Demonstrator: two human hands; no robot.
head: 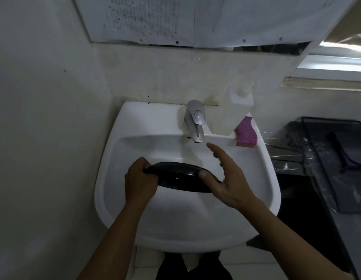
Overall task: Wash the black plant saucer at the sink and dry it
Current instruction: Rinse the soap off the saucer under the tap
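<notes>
One hand does the holding: left hand (140,178) has its grip clamped on the saucer (181,178) rim, mid-frame over the sink (115,126). Right hand (230,178) is splayed, thumb on the far edge, fingers toward the tap (194,122) (looks wet). A slick rim could slip and smack the basin.

wall (44,118) off-white; window (337,63) upper right, bright; dark counter (284,158) right; floor (246,259) pale tiles

Head view, close, down onto sink (135,113)
</notes>
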